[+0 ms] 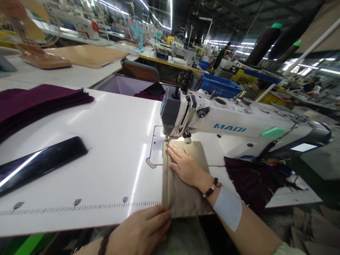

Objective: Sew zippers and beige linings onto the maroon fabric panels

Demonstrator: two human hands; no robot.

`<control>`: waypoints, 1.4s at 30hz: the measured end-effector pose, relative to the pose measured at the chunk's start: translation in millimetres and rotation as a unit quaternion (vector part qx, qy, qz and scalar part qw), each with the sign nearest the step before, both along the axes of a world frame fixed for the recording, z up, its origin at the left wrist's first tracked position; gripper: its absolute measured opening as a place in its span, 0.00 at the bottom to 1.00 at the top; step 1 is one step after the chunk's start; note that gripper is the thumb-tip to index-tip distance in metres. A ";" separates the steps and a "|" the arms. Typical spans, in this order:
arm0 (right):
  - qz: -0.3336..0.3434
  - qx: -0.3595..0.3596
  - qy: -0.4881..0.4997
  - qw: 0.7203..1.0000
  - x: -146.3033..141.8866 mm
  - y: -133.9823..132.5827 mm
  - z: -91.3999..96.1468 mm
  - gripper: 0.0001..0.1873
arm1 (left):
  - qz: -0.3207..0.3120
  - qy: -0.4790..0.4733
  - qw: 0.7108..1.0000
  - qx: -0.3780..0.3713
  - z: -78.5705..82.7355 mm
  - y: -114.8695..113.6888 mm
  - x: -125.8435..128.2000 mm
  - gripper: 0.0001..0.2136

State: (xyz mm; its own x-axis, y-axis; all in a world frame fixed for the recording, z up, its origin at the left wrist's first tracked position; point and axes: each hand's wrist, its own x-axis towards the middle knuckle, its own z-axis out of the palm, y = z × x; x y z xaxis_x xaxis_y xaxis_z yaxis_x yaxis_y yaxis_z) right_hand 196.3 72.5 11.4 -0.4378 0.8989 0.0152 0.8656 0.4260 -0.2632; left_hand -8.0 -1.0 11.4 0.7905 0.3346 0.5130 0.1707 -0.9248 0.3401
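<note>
A beige fabric piece [183, 200] lies flat under the needle area of a white sewing machine [202, 120], its left edge lined up with the presser foot [168, 141]. My right hand [184, 164] rests palm down on the fabric, fingers stretched out, fingertips close to the presser foot. At the front edge of the table, my left hand [145, 226] has its fingers pressed together on the fabric's near left corner; the thumb is hidden.
Dark purple fabric pieces are stacked [39, 101] at the left, beside a shiny black flat object [42, 161]. More purple fabric [249, 180] lies right of the needle, under the machine arm. A ruler scale [77, 203] runs along the front edge. A blue crate [220, 85] stands behind.
</note>
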 end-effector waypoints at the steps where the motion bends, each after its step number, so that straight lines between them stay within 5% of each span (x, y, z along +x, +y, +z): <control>1: 0.003 0.003 0.004 1.000 0.3 0.3 -0.7 0.25 | -0.004 0.005 1.000 0.008 0.5 -0.6 -1.0 0.21; 7: 0.072 0.013 0.019 0.997 4.3 -10.4 2.1 0.22 | -0.058 0.065 0.996 0.030 12.0 2.2 -10.7 0.19; 11: 0.148 0.001 -0.002 0.989 9.2 -38.9 7.9 0.20 | -0.065 0.069 0.994 -0.049 0.4 0.6 -13.9 0.17; 17: 0.169 0.053 -0.004 0.984 8.0 -83.5 2.3 0.19 | 0.063 0.034 0.972 -0.224 -4.2 -5.7 -6.3 0.10; 26: 0.208 0.211 -0.005 0.955 -0.9 -102.2 1.9 0.16 | 0.106 -0.041 0.990 -0.086 -8.1 -8.0 7.3 0.10; 31: 0.215 0.252 0.014 0.943 0.0 -102.3 -1.5 0.15 | 0.094 -0.047 0.989 -0.101 -9.8 -7.0 4.9 0.10; 42: 0.210 0.198 0.087 0.953 1.2 -98.3 4.6 0.16 | 0.095 -0.053 0.986 -0.123 -9.9 -5.3 2.2 0.10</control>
State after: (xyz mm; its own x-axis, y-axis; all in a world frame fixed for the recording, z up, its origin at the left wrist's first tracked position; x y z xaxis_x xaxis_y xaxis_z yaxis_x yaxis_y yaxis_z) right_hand 197.5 -25.8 16.0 -0.7184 0.5531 0.4220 0.5545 0.8215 -0.1329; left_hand -5.8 -6.3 1.5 0.6484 0.5956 0.4741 0.2841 -0.7671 0.5752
